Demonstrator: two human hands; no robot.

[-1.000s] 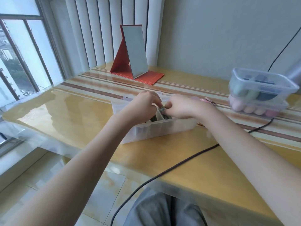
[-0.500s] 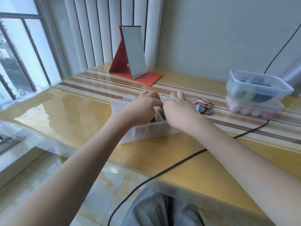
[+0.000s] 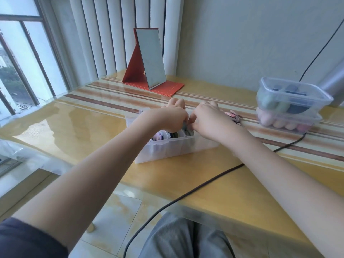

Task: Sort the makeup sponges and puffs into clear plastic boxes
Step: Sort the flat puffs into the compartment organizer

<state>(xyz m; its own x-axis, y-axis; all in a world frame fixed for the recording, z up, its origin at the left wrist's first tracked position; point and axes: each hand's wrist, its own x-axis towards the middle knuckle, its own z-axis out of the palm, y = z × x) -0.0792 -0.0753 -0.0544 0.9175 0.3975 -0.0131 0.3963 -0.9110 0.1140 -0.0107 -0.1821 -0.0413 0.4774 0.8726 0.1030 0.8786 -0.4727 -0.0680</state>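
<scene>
A glossy yellow table (image 3: 78, 127) carries a divided box (image 3: 173, 149), stacked tubs (image 3: 290, 108), mirror (image 3: 150, 58) and cable (image 3: 204, 185).

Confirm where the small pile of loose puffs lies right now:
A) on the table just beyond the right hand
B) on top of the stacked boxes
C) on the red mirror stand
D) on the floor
A: the loose puffs lie on the table just past the right hand, short of the stacked boxes.
</scene>
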